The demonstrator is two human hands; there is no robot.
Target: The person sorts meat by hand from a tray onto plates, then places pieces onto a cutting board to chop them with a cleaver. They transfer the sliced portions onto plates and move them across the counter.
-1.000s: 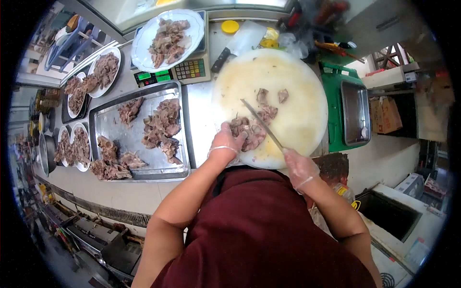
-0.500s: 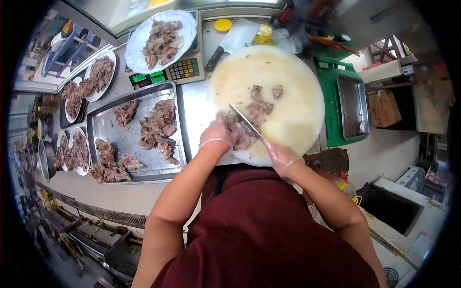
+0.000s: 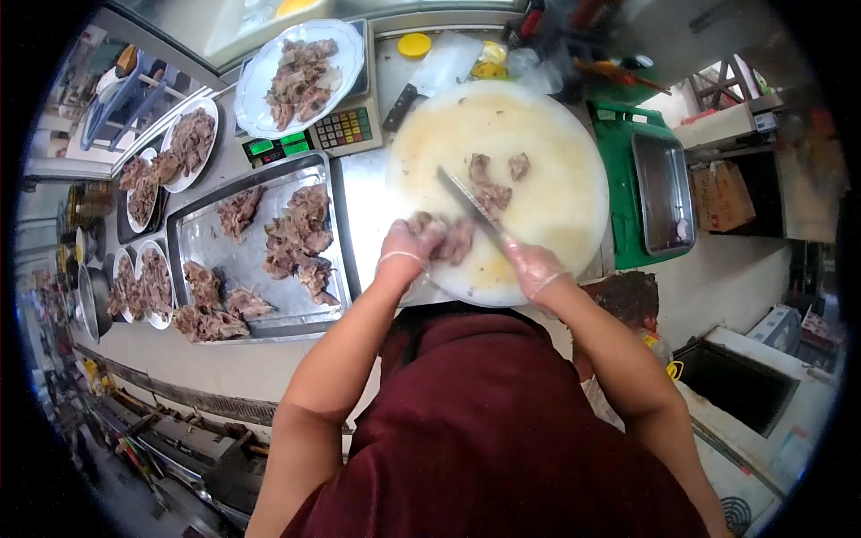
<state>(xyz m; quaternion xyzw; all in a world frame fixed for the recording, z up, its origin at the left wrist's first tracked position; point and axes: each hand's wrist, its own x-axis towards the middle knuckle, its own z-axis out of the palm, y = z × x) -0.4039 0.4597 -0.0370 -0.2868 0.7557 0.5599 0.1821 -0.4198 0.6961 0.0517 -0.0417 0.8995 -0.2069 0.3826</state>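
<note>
A round, pale chopping board [image 3: 547, 117] stands in front of me. My right hand [image 3: 531, 266], in a clear plastic glove, is closed round the handle of a knife [image 3: 466, 195]. Its blade points up and to the left across the board, beside the meat. At the board's lower left, my gloved left hand [image 3: 408, 247] is closed on a piece of cooked meat [image 3: 429, 224]. More meat [image 3: 457, 242], blurred, lies between that hand and the blade. Several cut pieces [image 3: 491, 195] lie just beyond the knife.
Left of the board, a metal tray [image 3: 269, 318] holds several chunks of meat. A plate of meat [image 3: 345, 49] sits on a digital scale [image 3: 345, 128]. Further left are more plates of meat [image 3: 213, 143]. A second knife [image 3: 402, 106] lies behind the board; a green bin [image 3: 619, 211] stands right.
The knife has moved slightly right and away from my left hand. My left hand has shifted a little left with its fingers round meat, and a gap shows between pieces.
</note>
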